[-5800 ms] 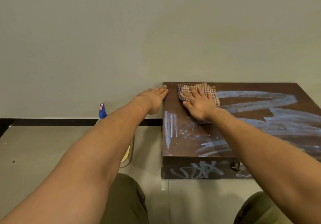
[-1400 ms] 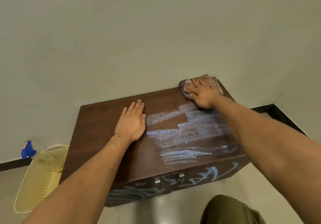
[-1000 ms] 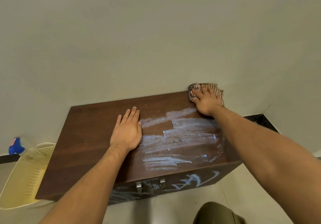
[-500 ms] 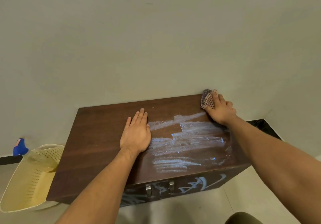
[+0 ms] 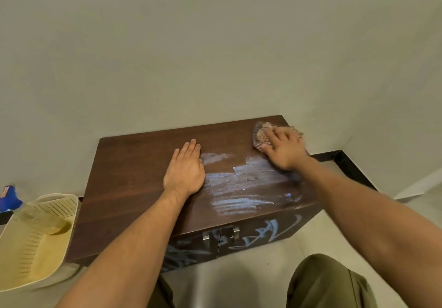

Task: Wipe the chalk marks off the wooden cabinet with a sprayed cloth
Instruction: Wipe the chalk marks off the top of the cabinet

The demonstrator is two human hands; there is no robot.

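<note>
Wooden cabinet (image 5: 134, 169) top: left half clean. Chalk smears (image 5: 239, 188) cover the right half; door scrawls (image 5: 263, 232) unwiped. Right hand (image 5: 284, 149) presses checked cloth (image 5: 259, 136) at the far right corner, fingers extended. Left hand (image 5: 185, 171) lies flat, fingers straight.

Right hand (image 5: 285, 151) presses checked cloth (image 5: 261, 135) at cabinet (image 5: 134, 173) top's far right corner; left hand (image 5: 185, 169) flat beside chalk marks (image 5: 239, 188). Yellow basket (image 5: 35, 243) left.
</note>
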